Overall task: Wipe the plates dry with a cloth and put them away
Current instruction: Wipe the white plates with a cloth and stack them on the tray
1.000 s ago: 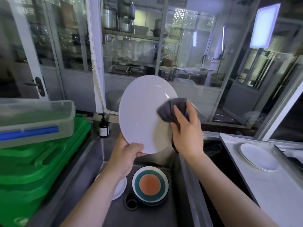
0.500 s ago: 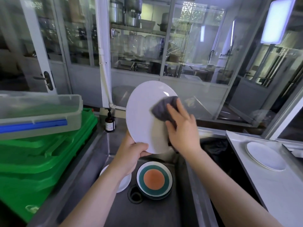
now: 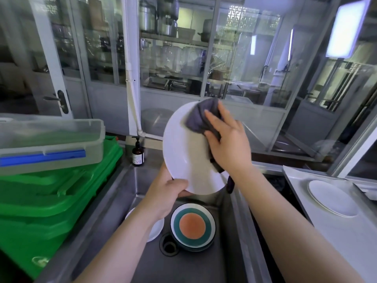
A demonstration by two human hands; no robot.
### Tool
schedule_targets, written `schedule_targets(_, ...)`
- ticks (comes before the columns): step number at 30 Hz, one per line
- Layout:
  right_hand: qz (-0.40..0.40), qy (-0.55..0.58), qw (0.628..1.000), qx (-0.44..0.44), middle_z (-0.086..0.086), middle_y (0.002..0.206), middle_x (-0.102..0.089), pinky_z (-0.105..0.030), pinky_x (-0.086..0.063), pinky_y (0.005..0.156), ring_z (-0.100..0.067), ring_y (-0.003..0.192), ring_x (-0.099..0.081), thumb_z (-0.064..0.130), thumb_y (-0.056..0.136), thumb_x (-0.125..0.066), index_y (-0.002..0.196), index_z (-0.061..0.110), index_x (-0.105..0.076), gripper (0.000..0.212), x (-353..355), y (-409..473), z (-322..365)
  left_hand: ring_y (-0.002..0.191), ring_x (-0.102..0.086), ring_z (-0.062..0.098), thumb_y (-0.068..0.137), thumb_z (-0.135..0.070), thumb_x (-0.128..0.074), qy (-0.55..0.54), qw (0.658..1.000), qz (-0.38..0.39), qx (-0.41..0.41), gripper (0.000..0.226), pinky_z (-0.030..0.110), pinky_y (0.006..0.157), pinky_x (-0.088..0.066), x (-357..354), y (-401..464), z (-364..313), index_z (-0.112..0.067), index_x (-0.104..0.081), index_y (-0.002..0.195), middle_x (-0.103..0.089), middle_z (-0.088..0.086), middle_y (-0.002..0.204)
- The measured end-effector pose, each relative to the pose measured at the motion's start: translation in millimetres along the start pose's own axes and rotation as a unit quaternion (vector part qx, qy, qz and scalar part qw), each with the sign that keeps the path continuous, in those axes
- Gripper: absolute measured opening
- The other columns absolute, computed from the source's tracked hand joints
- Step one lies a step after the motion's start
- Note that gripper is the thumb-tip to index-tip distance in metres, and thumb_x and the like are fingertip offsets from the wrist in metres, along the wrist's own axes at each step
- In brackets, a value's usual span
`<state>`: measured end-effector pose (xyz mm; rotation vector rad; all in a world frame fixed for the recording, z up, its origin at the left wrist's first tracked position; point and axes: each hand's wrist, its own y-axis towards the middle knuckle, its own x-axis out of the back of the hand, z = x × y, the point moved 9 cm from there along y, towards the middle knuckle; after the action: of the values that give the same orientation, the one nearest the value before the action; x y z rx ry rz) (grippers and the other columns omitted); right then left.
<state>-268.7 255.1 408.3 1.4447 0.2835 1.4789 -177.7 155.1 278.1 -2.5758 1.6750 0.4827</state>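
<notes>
Gripping the lower rim of a white plate point(image 3: 183, 152), the left hand point(image 3: 165, 193) has its thumb over the front edge and the fingers behind, out of sight. Plate is held upright, tilted, above the sink point(image 3: 130, 180). Right hand point(image 3: 228, 144) presses a grey cloth point(image 3: 201, 117) flat against the plate's upper right face, fingers point(image 3: 214, 119) straight on top of the cloth; a tail of cloth hangs below the wrist. In the sink: 1 teal-and-orange plate point(image 3: 192, 225) beside the drain point(image 3: 168, 244), 1 small white plate point(image 3: 156, 228) partly under the left forearm. Another white plate point(image 3: 332, 198) lies flat on the counter point(image 3: 346, 242) at right. Brown pump bottle point(image 3: 138, 154) behind the sink. Green crates point(image 3: 51, 197) at left, clear lidded tub point(image 3: 51, 144) on top.
</notes>
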Motion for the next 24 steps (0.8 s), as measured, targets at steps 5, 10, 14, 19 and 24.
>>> schedule_targets(5, 0.031, -0.062, 0.996, -0.054, 0.003, 0.155, -0.032, -0.043, -0.043, 0.091, -0.038, 0.111, -0.046, 0.018, 0.09, -0.06, 0.136, 0.032, -0.053, 0.048, 0, -28, -34, 0.102, -0.063, 0.025, 0.063, -0.001, -0.05, -0.027, 0.999, -0.012, -0.035, 0.056, 0.036, 0.069, -0.058, 17, 2, -17, -0.02, -0.053, 0.116, -0.066, 0.004, 0.112)
schedule_targets(10, 0.08, -0.009, 0.996, -0.035, 0.001, 0.149, -0.042, -0.037, -0.046, 0.087, -0.037, 0.098, -0.054, 0.01, 0.079, -0.071, 0.129, 0.027, -0.061, 0.054, -24, -88, -14, 0.098, -0.064, 0.023, 0.061, 0.003, -0.048, -0.055, 0.996, -0.043, -0.051, 0.058, 0.031, 0.063, -0.057, 26, 2, -17, -0.02, -0.055, 0.113, -0.068, 0.003, 0.108)
schedule_targets(14, 0.108, 0.029, 0.994, 0.006, 0.014, 0.146, -0.039, -0.027, -0.04, 0.086, -0.029, 0.102, -0.057, 0.013, 0.075, -0.074, 0.126, 0.03, -0.063, 0.054, -31, -105, 0, 0.1, -0.065, 0.025, 0.061, 0.002, -0.049, -0.049, 0.996, -0.05, -0.046, 0.057, 0.037, 0.068, -0.058, 27, 3, -15, -0.022, -0.057, 0.112, -0.069, 0.004, 0.108)
schedule_targets(19, 0.073, 0.001, 0.991, -0.113, 0.006, 0.153, -0.035, -0.032, -0.038, 0.097, -0.034, 0.116, -0.049, 0.018, 0.086, -0.065, 0.133, 0.029, -0.056, 0.049, -22, -82, -36, 0.09, -0.066, 0.02, 0.059, 0.001, -0.05, -0.057, 0.998, -0.026, -0.005, 0.055, 0.03, 0.06, -0.057, 21, 0, -4, -0.018, -0.056, 0.111, -0.069, 0.002, 0.1)
schedule_targets(24, 0.042, -0.016, 0.99, -0.137, -0.001, 0.157, -0.027, -0.034, -0.032, 0.103, -0.036, 0.127, -0.038, 0.021, 0.091, -0.059, 0.14, 0.027, -0.048, 0.051, -10, -36, -32, 0.085, -0.07, 0.021, 0.061, 0.003, -0.05, -0.031, 0.998, 0.034, 0.033, 0.051, 0.042, 0.068, -0.06, -1, -8, 12, -0.018, -0.059, 0.107, -0.074, 0.002, 0.095)
